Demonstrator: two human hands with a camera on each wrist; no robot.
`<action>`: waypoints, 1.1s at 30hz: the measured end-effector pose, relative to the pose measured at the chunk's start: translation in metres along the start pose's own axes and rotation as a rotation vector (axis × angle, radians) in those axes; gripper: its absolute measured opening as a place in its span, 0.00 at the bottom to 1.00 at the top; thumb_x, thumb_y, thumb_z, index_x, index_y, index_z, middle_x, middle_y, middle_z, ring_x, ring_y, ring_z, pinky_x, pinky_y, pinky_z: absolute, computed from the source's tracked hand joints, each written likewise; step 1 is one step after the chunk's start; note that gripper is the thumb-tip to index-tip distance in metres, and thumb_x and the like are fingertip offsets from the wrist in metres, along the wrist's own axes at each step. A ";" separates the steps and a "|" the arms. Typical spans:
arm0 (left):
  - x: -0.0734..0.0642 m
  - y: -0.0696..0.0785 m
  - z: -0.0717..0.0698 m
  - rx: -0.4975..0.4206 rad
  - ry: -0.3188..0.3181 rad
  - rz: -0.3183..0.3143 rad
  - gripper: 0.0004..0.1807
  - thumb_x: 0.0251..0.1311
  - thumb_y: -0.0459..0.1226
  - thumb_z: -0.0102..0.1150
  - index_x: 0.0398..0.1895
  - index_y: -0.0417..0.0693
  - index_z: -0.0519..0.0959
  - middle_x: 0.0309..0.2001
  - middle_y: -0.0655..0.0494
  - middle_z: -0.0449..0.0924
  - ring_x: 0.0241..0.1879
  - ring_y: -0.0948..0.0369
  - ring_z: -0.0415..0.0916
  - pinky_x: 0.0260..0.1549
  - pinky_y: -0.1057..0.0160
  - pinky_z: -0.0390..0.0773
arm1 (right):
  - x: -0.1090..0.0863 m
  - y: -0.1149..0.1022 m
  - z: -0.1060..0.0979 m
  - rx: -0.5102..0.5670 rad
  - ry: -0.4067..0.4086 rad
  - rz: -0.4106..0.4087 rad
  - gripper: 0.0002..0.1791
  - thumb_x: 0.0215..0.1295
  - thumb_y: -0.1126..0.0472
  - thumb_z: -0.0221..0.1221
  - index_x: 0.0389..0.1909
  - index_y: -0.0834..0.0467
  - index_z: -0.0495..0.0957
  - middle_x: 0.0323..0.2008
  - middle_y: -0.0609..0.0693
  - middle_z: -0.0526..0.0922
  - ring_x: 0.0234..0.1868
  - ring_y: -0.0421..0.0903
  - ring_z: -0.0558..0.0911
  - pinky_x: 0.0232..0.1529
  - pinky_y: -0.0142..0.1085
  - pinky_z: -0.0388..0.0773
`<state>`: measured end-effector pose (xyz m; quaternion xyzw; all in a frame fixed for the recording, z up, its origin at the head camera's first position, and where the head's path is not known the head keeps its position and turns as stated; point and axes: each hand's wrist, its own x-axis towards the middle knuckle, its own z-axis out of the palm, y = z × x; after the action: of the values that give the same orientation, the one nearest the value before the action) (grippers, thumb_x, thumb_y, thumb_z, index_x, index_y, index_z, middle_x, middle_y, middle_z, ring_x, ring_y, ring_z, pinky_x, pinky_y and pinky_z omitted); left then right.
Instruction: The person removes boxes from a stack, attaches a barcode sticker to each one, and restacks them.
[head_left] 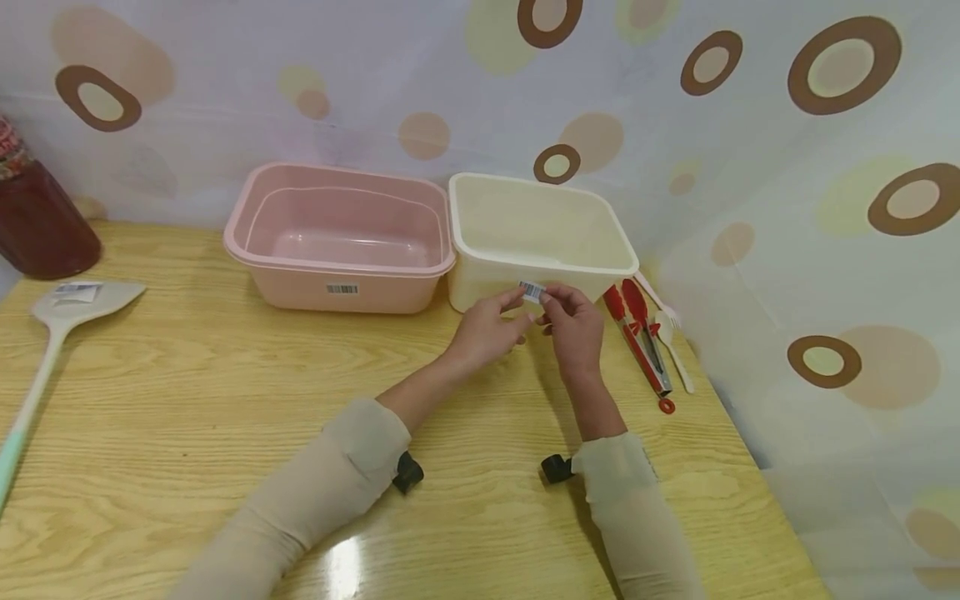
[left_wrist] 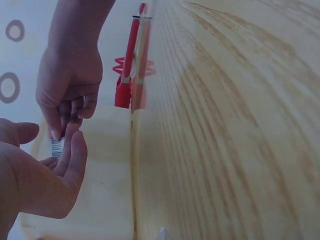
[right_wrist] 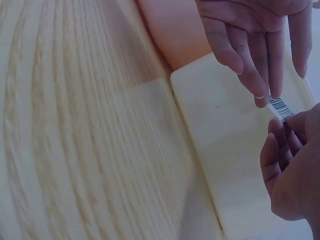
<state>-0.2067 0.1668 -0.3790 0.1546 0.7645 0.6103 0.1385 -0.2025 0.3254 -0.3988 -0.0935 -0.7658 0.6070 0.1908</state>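
Observation:
A small white barcode label (head_left: 532, 291) is held up in front of the cream plastic bin (head_left: 487, 279). My right hand (head_left: 577, 329) pinches one end of it between thumb and curled fingers. My left hand (head_left: 483, 333) reaches in from the other side. In the right wrist view its fingers (right_wrist: 245, 55) are nearly straight, with fingertips at the label's other end and the thumb standing apart. Whether those fingertips touch the label or only lie behind it is hard to tell.
Left of the cream bin stands a pink bin (head_left: 300, 287) with a barcode sticker (head_left: 342, 289). Red-tipped tongs (head_left: 643, 350), a pale spoon (head_left: 677, 354) and a fork (head_left: 660, 302) lie at the right. A spatula (head_left: 56, 321) and a dark red jar (head_left: 45, 221) are far left.

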 end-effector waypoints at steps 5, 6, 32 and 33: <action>0.000 -0.001 0.002 -0.011 0.001 -0.006 0.31 0.72 0.42 0.58 0.76 0.50 0.65 0.71 0.49 0.73 0.40 0.58 0.88 0.24 0.70 0.78 | -0.001 0.000 0.001 -0.005 0.000 -0.004 0.11 0.71 0.60 0.62 0.47 0.63 0.82 0.36 0.56 0.84 0.25 0.39 0.81 0.25 0.26 0.78; 0.000 -0.001 0.002 -0.014 0.000 -0.005 0.32 0.72 0.42 0.58 0.76 0.50 0.65 0.71 0.49 0.73 0.40 0.58 0.88 0.24 0.70 0.78 | -0.001 0.000 0.001 -0.008 0.000 -0.005 0.11 0.72 0.59 0.62 0.47 0.63 0.82 0.36 0.58 0.84 0.25 0.39 0.81 0.25 0.26 0.78; 0.002 0.002 0.006 -0.013 0.007 -0.011 0.32 0.72 0.42 0.57 0.77 0.54 0.64 0.69 0.51 0.75 0.40 0.54 0.88 0.16 0.71 0.71 | 0.002 0.000 0.002 -0.036 0.006 -0.040 0.12 0.71 0.59 0.62 0.47 0.63 0.83 0.35 0.46 0.86 0.24 0.35 0.82 0.24 0.26 0.78; 0.002 0.002 0.007 -0.009 0.008 -0.009 0.32 0.72 0.42 0.57 0.77 0.55 0.64 0.69 0.52 0.75 0.38 0.55 0.88 0.15 0.71 0.71 | 0.003 0.000 0.001 -0.037 0.007 -0.038 0.12 0.71 0.58 0.62 0.47 0.63 0.83 0.36 0.46 0.86 0.24 0.35 0.82 0.24 0.26 0.78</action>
<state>-0.2058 0.1739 -0.3786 0.1478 0.7630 0.6137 0.1389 -0.2056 0.3254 -0.3988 -0.0845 -0.7778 0.5886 0.2034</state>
